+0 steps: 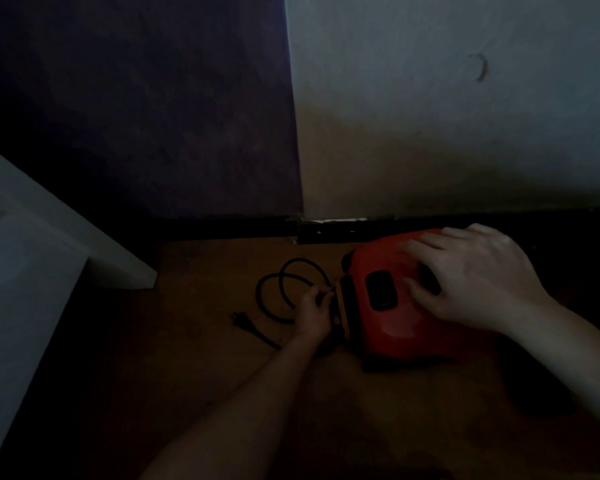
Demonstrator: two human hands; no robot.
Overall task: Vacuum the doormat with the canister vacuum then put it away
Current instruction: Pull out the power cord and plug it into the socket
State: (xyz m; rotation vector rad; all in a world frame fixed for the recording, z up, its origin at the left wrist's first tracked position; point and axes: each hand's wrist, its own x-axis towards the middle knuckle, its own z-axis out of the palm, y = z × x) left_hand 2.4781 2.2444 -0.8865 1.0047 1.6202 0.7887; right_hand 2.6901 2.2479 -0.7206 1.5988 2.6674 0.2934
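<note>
The right hand (471,278) lies spread over the red vacuum (395,323) and hides much of its top. The right end of the vacuum's body is lost in shadow beneath the wrist. The left hand (314,311) covers the spot where the black cord (303,260) meets the vacuum's rear, and in the dim light it only seems to pinch the cord. The plug (243,322) is too small and dark to show its pins. Both forearms run out of frame, and the white furniture (32,254) is cut by the left edge.
</note>
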